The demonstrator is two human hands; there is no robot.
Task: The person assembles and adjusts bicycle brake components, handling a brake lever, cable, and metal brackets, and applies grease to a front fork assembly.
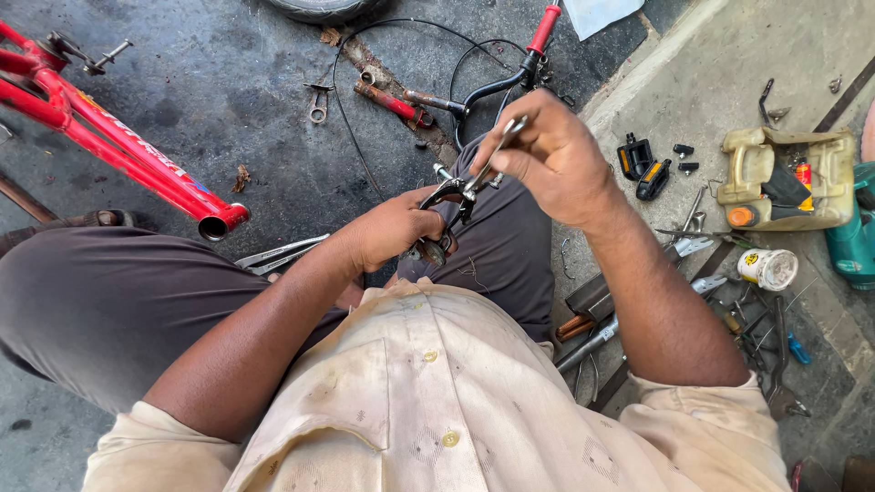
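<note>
While a person sits low on the ground in a cream shirt, both hands meet above the lap. At about 9 o'clock from the work, the left hand closes around a dark bicycle brake caliper and steadies it. At 2 o'clock the right hand pinches a slim silver wrench, fingers curled shut on its handle. The wrench runs from 1 o'clock down to 7 o'clock, its lower end on the caliper. By the look of it, the caliper is off any bike and mid-adjustment. Farther out, tools and black pedals lie at 3 o'clock, a handlebar at 12 o'clock, a red bicycle frame at 10 o'clock.
</note>
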